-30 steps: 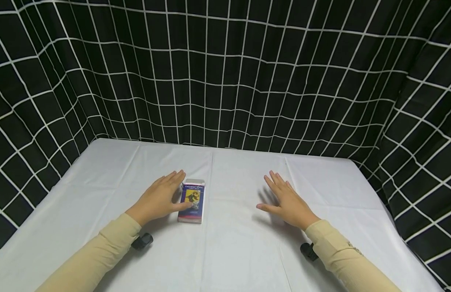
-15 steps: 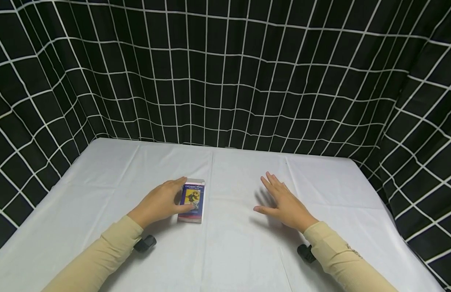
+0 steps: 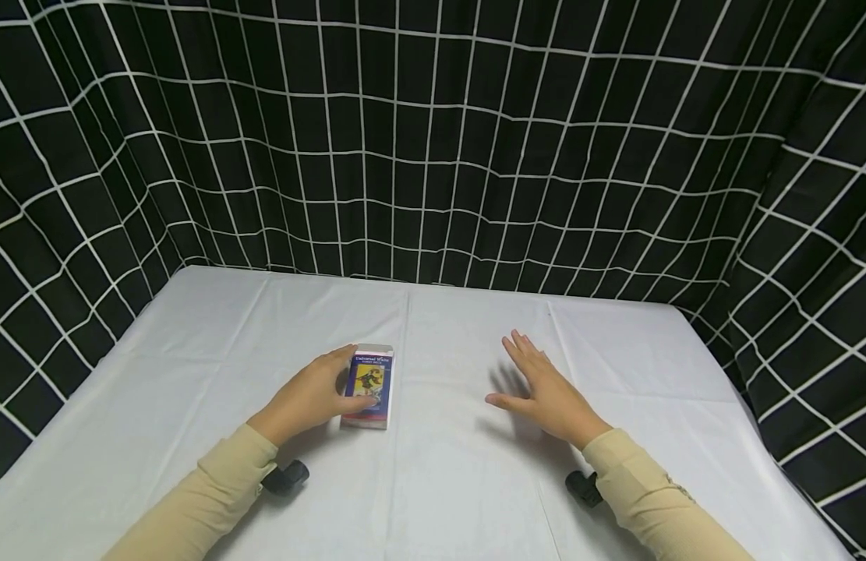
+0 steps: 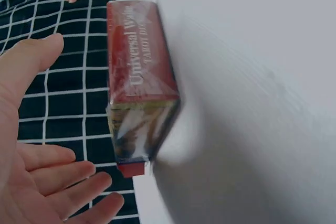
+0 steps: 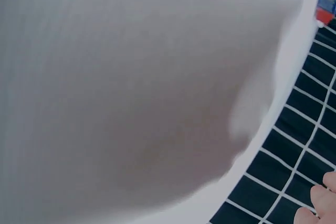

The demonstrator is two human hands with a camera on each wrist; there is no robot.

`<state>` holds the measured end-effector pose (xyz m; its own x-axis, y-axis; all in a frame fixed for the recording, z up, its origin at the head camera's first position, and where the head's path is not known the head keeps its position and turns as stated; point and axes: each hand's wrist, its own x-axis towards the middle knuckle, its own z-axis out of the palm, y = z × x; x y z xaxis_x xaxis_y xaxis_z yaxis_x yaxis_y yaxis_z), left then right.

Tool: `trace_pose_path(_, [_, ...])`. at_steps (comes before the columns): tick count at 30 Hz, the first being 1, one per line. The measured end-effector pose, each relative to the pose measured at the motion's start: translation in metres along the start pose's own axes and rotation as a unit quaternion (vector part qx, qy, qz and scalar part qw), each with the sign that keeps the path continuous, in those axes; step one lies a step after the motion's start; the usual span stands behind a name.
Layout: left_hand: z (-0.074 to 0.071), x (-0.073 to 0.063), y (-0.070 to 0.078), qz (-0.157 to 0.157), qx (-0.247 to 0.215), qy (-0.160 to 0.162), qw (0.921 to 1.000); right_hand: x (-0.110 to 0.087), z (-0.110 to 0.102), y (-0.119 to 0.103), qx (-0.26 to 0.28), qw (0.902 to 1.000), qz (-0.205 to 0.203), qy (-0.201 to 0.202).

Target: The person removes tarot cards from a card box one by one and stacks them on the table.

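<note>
A tarot deck box (image 3: 368, 387) lies flat on the white-covered table, its blue face with a yellow picture turned up. My left hand (image 3: 313, 396) hovers at its left side, thumb over the face and fingers along the far left edge. In the left wrist view a gap shows between the loosely bent fingers (image 4: 63, 179) and the box's red end (image 4: 139, 53). Held above the cloth to the right, my right hand (image 3: 550, 393) has spread, straight fingers and holds nothing. Only its fingertips (image 5: 321, 198) enter the right wrist view, with the box at the upper corner.
White cloth (image 3: 447, 467) with fold creases covers the table. Black curtains (image 3: 433, 140) with a white grid stand behind it and on both sides. A small dark device (image 3: 287, 478) sits under the left wrist, another dark device (image 3: 584, 488) under the right.
My left hand has shifted slightly toward the near right, its fingers bending more around the box's left side. The right hand has drifted slightly left. The box has not moved.
</note>
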<state>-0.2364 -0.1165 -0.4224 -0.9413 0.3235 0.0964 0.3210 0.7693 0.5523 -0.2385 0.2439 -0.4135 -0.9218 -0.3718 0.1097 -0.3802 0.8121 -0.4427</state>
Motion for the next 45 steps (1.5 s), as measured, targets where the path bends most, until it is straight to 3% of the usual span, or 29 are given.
trace_pose_path(5, [0.001, 0.000, 0.003, -0.039, -0.053, 0.007, 0.9978, 0.000, 0.002, -0.003, 0.014, 0.9999, 0.004, -0.002])
trace_pose_path(13, [0.008, 0.000, 0.009, -0.101, -0.101, 0.028, 0.9893, -0.001, 0.005, -0.009, 0.046, 0.9988, 0.012, -0.014])
trace_pose_path(19, [0.017, 0.000, 0.008, -0.103, -0.126, 0.036, 0.9861, -0.003, 0.009, -0.014, 0.063, 0.9975, 0.024, -0.021])
trace_pose_path(33, [0.027, 0.007, 0.015, -0.098, -0.120, 0.069, 0.9856, -0.004, 0.010, -0.022, 0.081, 0.9965, 0.022, -0.008])
trace_pose_path(38, [0.031, 0.010, 0.018, -0.101, -0.097, 0.084, 0.9865, -0.004, 0.010, -0.024, 0.085, 0.9962, 0.020, 0.003])
trace_pose_path(45, [0.034, 0.014, 0.020, -0.129, -0.083, 0.066, 0.9860, 0.000, 0.010, -0.027, 0.118, 0.9923, 0.038, -0.002])
